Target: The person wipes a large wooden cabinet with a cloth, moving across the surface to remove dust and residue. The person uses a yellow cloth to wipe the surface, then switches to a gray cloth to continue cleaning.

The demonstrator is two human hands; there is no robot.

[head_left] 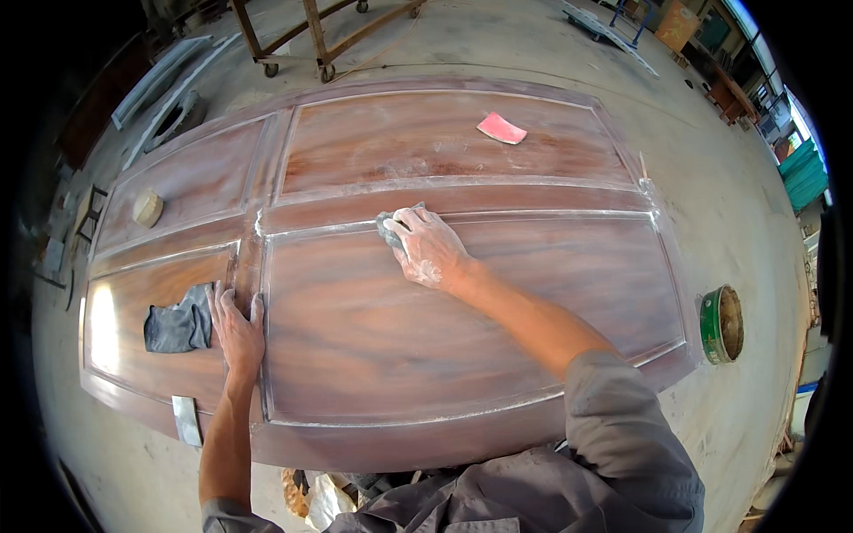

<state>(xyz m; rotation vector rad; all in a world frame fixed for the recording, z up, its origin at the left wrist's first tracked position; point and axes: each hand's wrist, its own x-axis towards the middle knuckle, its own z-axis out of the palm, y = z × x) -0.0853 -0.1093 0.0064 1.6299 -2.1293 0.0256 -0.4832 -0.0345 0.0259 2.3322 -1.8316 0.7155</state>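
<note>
Sandpaper pad [388, 227] sits clenched under the right hand [428, 248] on the door [400, 338]'s middle rail; the left hand [236, 327] lies flat, grasping nothing, beside the grey cloth [178, 327].

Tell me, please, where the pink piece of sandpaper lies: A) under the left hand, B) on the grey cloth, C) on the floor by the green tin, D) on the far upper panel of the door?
D: the pink sandpaper rests alone on the far panel of the wooden door, away from both hands.
</note>
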